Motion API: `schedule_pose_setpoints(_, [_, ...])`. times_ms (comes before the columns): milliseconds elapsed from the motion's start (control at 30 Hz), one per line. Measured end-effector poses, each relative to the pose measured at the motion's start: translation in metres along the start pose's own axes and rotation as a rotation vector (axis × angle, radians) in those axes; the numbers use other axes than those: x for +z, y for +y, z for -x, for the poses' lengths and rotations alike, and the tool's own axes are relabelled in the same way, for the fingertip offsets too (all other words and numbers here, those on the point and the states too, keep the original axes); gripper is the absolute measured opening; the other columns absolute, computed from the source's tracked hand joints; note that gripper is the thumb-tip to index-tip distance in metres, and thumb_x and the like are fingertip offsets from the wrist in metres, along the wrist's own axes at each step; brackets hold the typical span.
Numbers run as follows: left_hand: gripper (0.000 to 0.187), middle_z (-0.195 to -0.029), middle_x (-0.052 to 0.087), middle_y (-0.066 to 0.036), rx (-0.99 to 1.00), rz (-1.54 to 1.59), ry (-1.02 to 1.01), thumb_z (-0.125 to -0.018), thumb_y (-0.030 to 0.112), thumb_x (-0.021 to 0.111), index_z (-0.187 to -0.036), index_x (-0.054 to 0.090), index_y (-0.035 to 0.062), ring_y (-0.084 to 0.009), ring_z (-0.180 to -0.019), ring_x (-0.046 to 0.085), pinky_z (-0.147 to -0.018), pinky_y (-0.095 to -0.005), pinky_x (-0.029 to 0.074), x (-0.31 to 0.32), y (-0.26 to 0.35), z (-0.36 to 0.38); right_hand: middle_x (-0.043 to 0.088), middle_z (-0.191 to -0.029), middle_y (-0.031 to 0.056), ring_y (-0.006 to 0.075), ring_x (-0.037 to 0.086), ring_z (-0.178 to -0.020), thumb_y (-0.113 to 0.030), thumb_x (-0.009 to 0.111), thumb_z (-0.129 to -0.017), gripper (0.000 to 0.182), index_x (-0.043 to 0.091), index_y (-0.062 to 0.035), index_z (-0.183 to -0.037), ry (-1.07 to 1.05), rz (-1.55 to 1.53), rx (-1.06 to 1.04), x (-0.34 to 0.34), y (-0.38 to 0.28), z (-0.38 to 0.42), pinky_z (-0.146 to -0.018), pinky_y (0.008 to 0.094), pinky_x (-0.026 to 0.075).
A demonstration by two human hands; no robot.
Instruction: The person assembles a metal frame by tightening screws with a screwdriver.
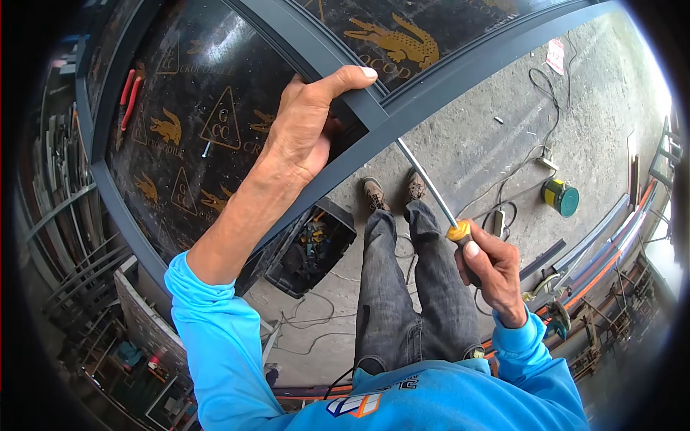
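Observation:
A dark grey metal frame (pixel 460 85) lies on the black board with gold crocodile prints (pixel 215 86). My left hand (pixel 296 133) is closed around the frame's crossbar (pixel 305 39) near its joint with the outer rail, the thumb lying over the top. In my right hand (pixel 494 267) is a screwdriver (pixel 429 181) with a yellow and black handle. Its long shaft slants up to the outer rail's side near that joint; the tip's exact contact is hidden. On the board, left of my left hand, lie a small screw (pixel 206 149) and red-handled pliers (pixel 129 99).
An open black toolbox (pixel 348 228) holding tools sits on the floor under the board's edge. Cables (pixel 553 108) run across the concrete. A green and yellow can (pixel 568 201) stands at right, near long metal profiles (pixel 604 230). More metal lengths (pixel 61 165) are stacked at left.

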State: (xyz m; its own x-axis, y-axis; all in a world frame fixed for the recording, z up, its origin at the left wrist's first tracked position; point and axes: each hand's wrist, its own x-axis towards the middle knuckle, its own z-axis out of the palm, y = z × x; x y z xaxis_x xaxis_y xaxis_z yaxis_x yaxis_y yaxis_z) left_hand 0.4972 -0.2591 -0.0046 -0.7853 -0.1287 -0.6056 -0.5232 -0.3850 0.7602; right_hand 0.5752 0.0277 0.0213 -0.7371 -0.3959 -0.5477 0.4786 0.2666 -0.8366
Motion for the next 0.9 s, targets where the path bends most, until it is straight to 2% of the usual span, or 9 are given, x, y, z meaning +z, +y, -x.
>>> schedule_pose_setpoints(33, [0.049, -0.094, 0.054, -0.013, 0.017, -0.014, 0.007, -0.069, 0.026, 0.077, -0.103, 0.052, 0.0013, -0.0207, -0.089, 0.058, -0.079, -0.0366, 0.054, -0.001, -0.001, 0.0, 0.054, -0.067, 0.0005, 0.0054, 0.048, -0.057, -0.023, 0.059, -0.094, 0.042, 0.056, -0.0005, -0.128, -0.078, -0.151, 0.119, -0.002, -0.003, 0.0, -0.051, 0.0216, 0.039])
schedule_pose_setpoints(167, [0.049, -0.094, 0.052, -0.013, 0.029, -0.021, 0.007, -0.069, 0.025, 0.076, -0.105, 0.051, 0.0023, -0.0212, -0.09, 0.055, -0.082, -0.0382, 0.051, -0.002, -0.003, -0.001, 0.052, -0.066, 0.0004, 0.0052, 0.048, -0.054, -0.024, 0.055, -0.096, 0.041, 0.054, -0.0011, -0.13, -0.071, -0.085, 0.082, 0.0, 0.0, 0.002, -0.048, 0.0212, 0.037])
schedule_pose_setpoints(233, [0.05, -0.094, 0.052, -0.013, 0.018, -0.005, 0.01, -0.069, 0.024, 0.076, -0.105, 0.051, 0.0021, -0.0212, -0.091, 0.055, -0.08, -0.0379, 0.051, -0.002, -0.001, 0.001, 0.052, -0.066, 0.0009, 0.006, 0.047, -0.054, -0.023, 0.054, -0.097, 0.041, 0.053, -0.0012, -0.131, -0.09, -0.127, 0.06, 0.002, 0.002, 0.001, -0.047, 0.0216, 0.036])
schedule_pose_setpoints(333, [0.048, -0.095, 0.052, -0.013, 0.001, 0.022, 0.007, -0.068, 0.022, 0.075, -0.105, 0.051, 0.0018, -0.0211, -0.092, 0.055, -0.079, -0.0374, 0.051, -0.001, 0.002, -0.001, 0.053, -0.066, 0.0038, 0.0088, 0.047, -0.052, -0.025, 0.053, -0.097, 0.042, 0.052, -0.0006, -0.131, -0.183, -0.393, 0.191, 0.005, 0.004, -0.003, -0.046, 0.023, 0.035])
schedule_pose_setpoints(600, [0.038, -0.092, 0.053, -0.011, -0.014, 0.033, -0.004, -0.069, 0.02, 0.072, -0.098, 0.055, 0.002, -0.0197, -0.087, 0.056, -0.077, -0.0369, 0.052, 0.001, 0.004, 0.002, 0.054, -0.066, 0.0052, 0.0093, 0.048, -0.051, -0.025, 0.053, -0.096, 0.042, 0.053, 0.0006, -0.13, -0.206, -0.504, 0.219, 0.008, 0.006, -0.003, -0.045, 0.0227, 0.035])
schedule_pose_setpoints(667, [0.036, -0.09, 0.054, -0.01, 0.0, 0.042, 0.019, -0.07, 0.02, 0.072, -0.097, 0.056, 0.0028, -0.0192, -0.085, 0.056, -0.075, -0.0361, 0.052, 0.001, 0.003, 0.001, 0.055, -0.066, 0.0078, 0.01, 0.049, -0.049, -0.032, 0.053, -0.095, 0.046, 0.055, 0.0022, -0.125, -0.196, -0.432, 0.219, 0.008, 0.006, -0.005, -0.044, 0.0231, 0.038])
schedule_pose_setpoints(800, [0.033, -0.088, 0.055, -0.009, -0.003, 0.053, 0.03, -0.071, 0.02, 0.072, -0.095, 0.057, 0.0032, -0.0187, -0.083, 0.057, -0.074, -0.0358, 0.052, 0.001, 0.003, 0.003, 0.055, -0.067, 0.0048, 0.0085, 0.05, -0.051, -0.031, 0.056, -0.093, 0.046, 0.055, 0.001, -0.126, -0.191, -0.342, 0.17, 0.011, 0.002, 0.002, -0.046, 0.0224, 0.038])
schedule_pose_setpoints(867, [0.032, -0.087, 0.055, -0.009, -0.024, 0.029, 0.011, -0.072, 0.022, 0.072, -0.093, 0.057, 0.0028, -0.0185, -0.084, 0.057, -0.073, -0.0356, 0.053, 0.001, 0.005, 0.003, 0.054, -0.07, 0.0011, 0.0074, 0.05, -0.056, -0.026, 0.061, -0.092, 0.047, 0.052, -0.0024, -0.132, -0.099, -0.01, 0.107, 0.011, -0.001, 0.009, -0.051, 0.0218, 0.04])
schedule_pose_setpoints(900, [0.032, -0.087, 0.055, -0.009, -0.016, 0.023, 0.009, -0.072, 0.022, 0.072, -0.093, 0.057, 0.0028, -0.0185, -0.084, 0.057, -0.073, -0.0356, 0.053, 0.001, 0.005, 0.004, 0.054, -0.07, 0.0011, 0.0074, 0.05, -0.056, -0.026, 0.061, -0.092, 0.047, 0.052, -0.0024, -0.132, -0.098, -0.013, 0.098, 0.008, -0.001, 0.009, -0.051, 0.0218, 0.04])
